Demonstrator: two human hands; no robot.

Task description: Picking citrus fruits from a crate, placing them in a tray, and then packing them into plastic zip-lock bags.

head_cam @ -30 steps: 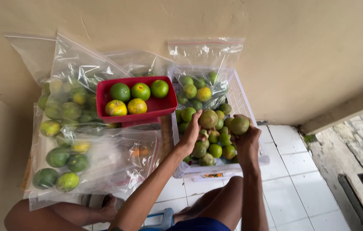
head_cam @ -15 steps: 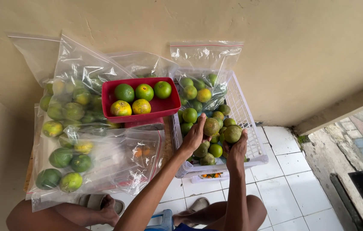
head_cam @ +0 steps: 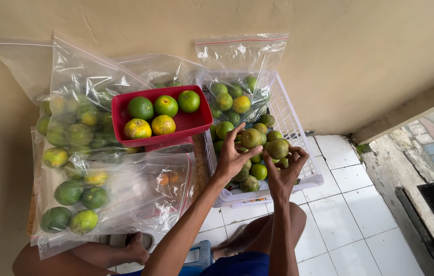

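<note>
Clear plastic bags (head_cam: 81,168) of green citrus fill the left side, next to a red tray (head_cam: 196,121) carrying five green and yellow fruits. Since half a second ago, both hands have dipped lower into the white basket (head_cam: 293,122). Left hand (head_cam: 233,158) curls on a yellow-green fruit (head_cam: 251,138); right hand (head_cam: 284,171) cups another green fruit (head_cam: 277,148), both atop the basket's heap.
</note>
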